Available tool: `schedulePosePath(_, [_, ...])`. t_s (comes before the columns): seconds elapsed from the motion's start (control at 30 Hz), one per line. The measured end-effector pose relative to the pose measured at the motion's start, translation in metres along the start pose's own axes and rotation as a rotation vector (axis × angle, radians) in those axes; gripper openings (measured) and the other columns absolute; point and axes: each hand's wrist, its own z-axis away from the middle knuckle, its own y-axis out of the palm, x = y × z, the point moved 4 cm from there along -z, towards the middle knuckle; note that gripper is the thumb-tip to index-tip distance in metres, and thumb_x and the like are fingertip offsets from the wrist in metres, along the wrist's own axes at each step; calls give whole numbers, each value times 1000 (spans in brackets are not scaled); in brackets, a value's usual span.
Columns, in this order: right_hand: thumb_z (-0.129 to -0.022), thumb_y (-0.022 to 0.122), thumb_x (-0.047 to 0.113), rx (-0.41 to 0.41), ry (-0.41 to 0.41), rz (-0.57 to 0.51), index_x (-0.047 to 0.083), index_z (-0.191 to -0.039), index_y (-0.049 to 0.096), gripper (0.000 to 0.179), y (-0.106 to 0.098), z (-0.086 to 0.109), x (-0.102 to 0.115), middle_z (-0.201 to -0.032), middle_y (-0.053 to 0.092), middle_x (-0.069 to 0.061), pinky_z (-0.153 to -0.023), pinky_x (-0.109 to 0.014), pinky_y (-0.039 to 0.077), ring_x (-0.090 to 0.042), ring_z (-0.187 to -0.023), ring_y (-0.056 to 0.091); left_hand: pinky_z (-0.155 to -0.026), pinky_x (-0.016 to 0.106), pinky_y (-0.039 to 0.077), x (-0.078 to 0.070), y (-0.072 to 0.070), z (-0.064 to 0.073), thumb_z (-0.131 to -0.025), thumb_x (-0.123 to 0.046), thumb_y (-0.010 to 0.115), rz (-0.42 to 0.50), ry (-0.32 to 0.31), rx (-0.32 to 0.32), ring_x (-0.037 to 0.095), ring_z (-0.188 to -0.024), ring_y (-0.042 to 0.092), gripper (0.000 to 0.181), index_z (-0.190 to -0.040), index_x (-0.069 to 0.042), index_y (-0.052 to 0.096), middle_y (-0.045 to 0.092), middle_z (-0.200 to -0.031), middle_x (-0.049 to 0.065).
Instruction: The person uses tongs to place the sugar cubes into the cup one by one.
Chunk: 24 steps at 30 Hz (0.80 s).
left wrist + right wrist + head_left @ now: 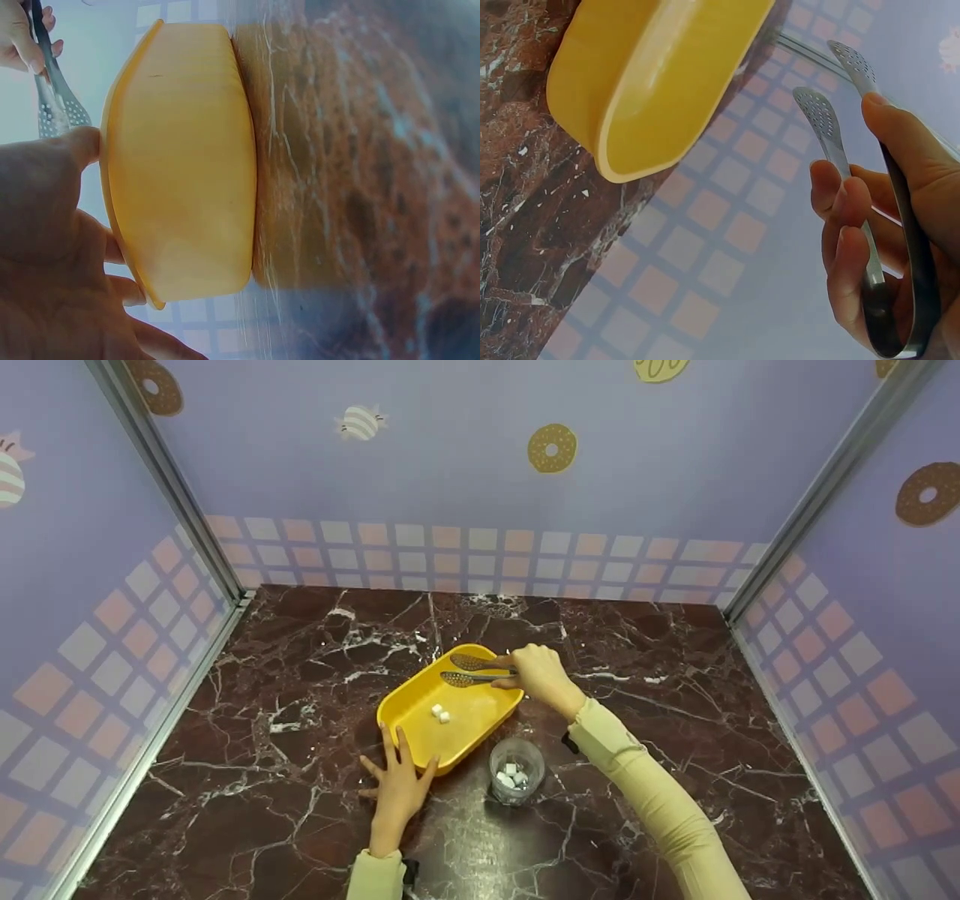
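Observation:
My right hand (541, 673) grips a pair of metal tongs (913, 277) with perforated tips, held over the far right end of a yellow tray (480, 712). The tips stand apart with nothing between them, as the right wrist view shows. Two white cubes (440, 713) lie on the tray floor. At the tray's near left end, my left hand (401, 791) rests spread-fingered on the rim; in the left wrist view its fingertips touch the edge of the yellow wall (180, 161). Just right of the tray stands a clear cup (517, 750) holding several white cubes.
A dark red marbled tabletop (300, 825) with white veins lies under everything, with small white crumbs scattered on it. Purple panels (450, 450) with doughnut and candy prints wall in the back and both sides, and metal strips (172, 472) run along the corners.

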Motion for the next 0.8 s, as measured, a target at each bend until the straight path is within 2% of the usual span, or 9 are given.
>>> schedulePosePath(0.27, [-68, 68, 48, 24, -12, 50, 22, -99, 71, 40, 16, -10, 6, -86, 71, -9, -52, -45, 49, -31, -70, 64, -73, 83, 9, -1, -1, 0, -86, -51, 48, -7, -2, -6, 66, -120, -5, 81, -144, -7, 12, -8, -151, 13])
schedulePosePath(0.53, [-66, 72, 43, 56, -7, 44, 17, -94, 73, 38, 36, -15, 10, -80, 70, -12, -55, -49, 49, -35, -68, 63, -74, 83, 9, 0, 1, -1, -86, -51, 47, -5, -3, -3, 66, -121, -5, 81, -144, -7, 12, -9, -151, 12])
schedulePosePath(0.8, [-62, 75, 44, 65, -12, 103, 14, -78, 73, 33, 51, -15, 14, -71, 67, -11, -52, -46, 49, -33, -63, 61, -73, 83, 8, -1, 0, 0, -86, -50, 48, 4, 0, 3, 67, -119, -6, 81, -144, -7, 11, -8, -151, 13])
